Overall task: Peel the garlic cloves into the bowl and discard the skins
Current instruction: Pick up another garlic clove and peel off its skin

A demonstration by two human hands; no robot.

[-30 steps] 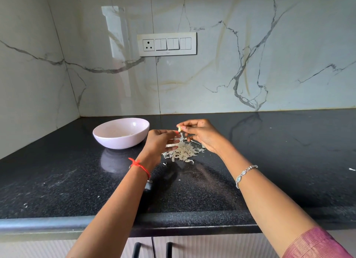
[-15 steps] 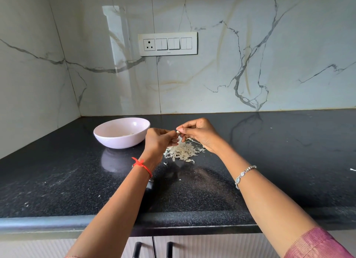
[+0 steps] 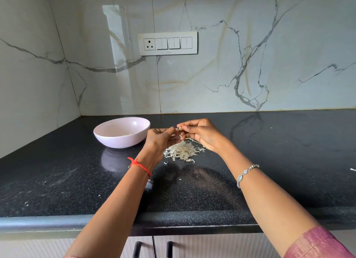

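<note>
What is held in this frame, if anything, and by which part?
A garlic clove, pinched at its right end by fingertips of the right hand. Fingers of the left hand meet its left end, probably gripping skin; too small to confirm.

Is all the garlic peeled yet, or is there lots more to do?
Partly. A pile of skins lies on the counter and some pale pieces sit in the bowl. The left hand and right hand pinch one garlic clove above the pile. Left: finish it, drop it in, bin the skins.

A black speckled countertop (image 3: 269,161) carries a pale bowl (image 3: 122,140) and, just beside it, a heap of garlic skins (image 3: 182,152).
</note>
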